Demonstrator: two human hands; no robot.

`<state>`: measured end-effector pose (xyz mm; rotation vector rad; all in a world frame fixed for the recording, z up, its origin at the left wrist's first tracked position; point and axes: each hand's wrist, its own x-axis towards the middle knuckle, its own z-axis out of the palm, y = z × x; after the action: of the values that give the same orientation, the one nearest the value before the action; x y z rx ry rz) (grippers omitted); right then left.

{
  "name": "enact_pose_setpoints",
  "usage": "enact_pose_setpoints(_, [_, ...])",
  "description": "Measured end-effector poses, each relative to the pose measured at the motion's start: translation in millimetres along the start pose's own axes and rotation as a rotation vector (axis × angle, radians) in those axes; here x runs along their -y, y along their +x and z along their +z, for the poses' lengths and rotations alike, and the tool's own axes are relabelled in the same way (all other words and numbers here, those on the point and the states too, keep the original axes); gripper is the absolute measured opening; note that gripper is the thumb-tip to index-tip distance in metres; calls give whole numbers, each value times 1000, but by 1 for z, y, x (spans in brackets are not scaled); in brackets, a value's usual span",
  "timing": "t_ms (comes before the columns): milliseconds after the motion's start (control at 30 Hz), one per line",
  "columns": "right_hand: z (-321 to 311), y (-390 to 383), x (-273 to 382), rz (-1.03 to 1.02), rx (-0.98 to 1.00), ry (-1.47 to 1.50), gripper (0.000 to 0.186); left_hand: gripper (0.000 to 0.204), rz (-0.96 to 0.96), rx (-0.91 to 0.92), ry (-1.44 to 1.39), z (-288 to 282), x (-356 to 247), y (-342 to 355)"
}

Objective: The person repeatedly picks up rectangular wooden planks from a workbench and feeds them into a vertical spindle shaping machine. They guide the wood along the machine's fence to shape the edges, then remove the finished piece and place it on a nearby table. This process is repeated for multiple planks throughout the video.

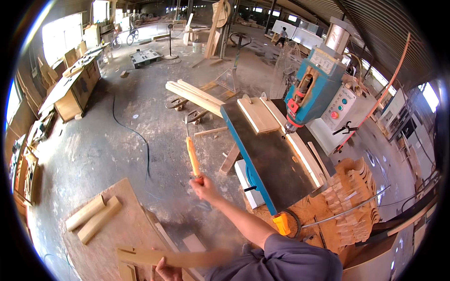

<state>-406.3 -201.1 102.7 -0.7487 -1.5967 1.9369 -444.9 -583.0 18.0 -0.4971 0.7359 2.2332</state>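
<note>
My right hand [205,188], fingers wrapped closed, grips a slim tool [192,154] with a long yellow-orange body. A thin metal tip points away from me, and a redder part shows at my fingers; its exact kind is unclear. At the lower edge my left hand [168,270] is closed on a flat wooden piece [159,257] lying crosswise. Motion blurs the right end of that piece. Beneath it is a brown board worktop [124,196], where two rounded wooden pieces [96,218] lie side by side to the left.
On my right stands a blue drilling machine [314,84] with a dark table [262,154] bearing wooden boards [255,114]. Cut wood blocks [349,206] are stacked beside sawdust. Long timbers [194,97] lie behind the table. A dark hose [136,133] crosses the floor.
</note>
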Motion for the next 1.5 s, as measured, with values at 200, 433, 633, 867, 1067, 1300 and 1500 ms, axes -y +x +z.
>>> enact_pose_setpoints(200, [-46, -45, 59, -184, -382, -168, 45, 38, -57, 6, -3, 12, -2, 15])
enact_pose_setpoints(433, [-111, -31, 71, -233, -288, 151, 71, 29, -119, 20, 96, 29, -22, 15])
enact_pose_setpoints(633, [-150, 32, 26, -381, -846, -312, 79, 23, -120, 61, 103, 18, -41, 13])
enact_pose_setpoints(867, [-185, 53, 32, 469, -735, -997, 89, 32, -147, 2, 144, 15, -46, 14])
enact_pose_setpoints(1067, [-199, 38, 35, 401, -766, -1059, 66, 35, -118, -23, 161, 5, -45, 16])
enact_pose_setpoints(1300, [-186, 17, 57, 550, -772, -1054, 79, 35, -151, -35, 180, 3, -45, 21])
enact_pose_setpoints(1500, [-159, -59, 69, 486, -758, -1067, 82, 36, -139, -40, 169, 8, -52, 25])
